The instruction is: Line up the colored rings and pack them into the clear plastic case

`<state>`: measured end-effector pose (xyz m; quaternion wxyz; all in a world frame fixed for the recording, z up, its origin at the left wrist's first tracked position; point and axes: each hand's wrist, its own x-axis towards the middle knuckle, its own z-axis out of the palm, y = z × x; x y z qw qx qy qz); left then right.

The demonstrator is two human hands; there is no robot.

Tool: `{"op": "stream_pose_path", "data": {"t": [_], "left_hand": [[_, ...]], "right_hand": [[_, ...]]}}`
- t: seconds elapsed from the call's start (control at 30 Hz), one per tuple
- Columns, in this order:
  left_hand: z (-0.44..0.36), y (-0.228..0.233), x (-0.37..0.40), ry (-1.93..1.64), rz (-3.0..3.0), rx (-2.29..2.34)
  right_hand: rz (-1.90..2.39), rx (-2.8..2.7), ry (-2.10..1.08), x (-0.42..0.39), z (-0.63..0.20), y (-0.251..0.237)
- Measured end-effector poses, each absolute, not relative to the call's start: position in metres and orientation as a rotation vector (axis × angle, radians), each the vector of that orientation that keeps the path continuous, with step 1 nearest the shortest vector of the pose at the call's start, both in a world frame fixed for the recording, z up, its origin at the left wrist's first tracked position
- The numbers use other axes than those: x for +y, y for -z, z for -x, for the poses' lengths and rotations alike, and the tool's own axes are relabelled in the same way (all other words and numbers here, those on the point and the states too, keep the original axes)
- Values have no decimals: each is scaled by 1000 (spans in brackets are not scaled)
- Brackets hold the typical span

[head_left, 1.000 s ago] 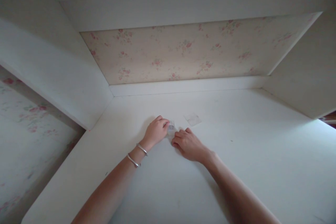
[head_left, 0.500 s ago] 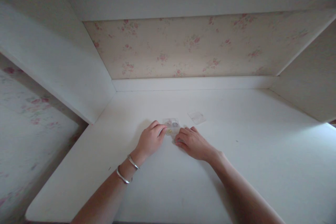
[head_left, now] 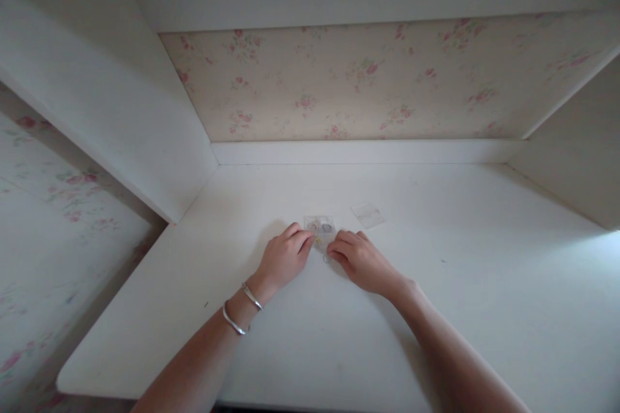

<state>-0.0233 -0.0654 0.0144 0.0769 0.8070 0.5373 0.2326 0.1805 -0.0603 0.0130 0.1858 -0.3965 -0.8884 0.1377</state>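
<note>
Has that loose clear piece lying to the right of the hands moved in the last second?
No. The clear piece keeps its gap from the desk's back ledge; only the camera shifted.

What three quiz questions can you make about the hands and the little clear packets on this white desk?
1. True or false: both hands touch the same small clear packet.
2. Which wrist wears the two silver bangles? A) left B) right
3. Fill in: a second clear packet lies on the white desk, untouched, nearer the ____ hand.

Key: 1 true: the left hand and right hand meet at it. 2 A. 3 right.
</note>
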Motion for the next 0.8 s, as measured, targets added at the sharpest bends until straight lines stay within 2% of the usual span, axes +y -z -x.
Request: {"op": "stream_pose_path", "data": {"t": [0.27,0.43,0.67,0.8], "left_hand": [[12,-16,-77,-553,-2552,1382],[5,-9,-81,-390,-2635,1323],[4,-2,-80,-377,-2614,1367],[3,-1,-79,-375,-2596,1367]], "right_hand": [[1196,-2069,-419,-38,-190,9],[1248,-1989,-367,-24,-186,19],[1257,-2041,-324,-15,-174,17],[1265,-1890,-320,-18,-184,14]]}}
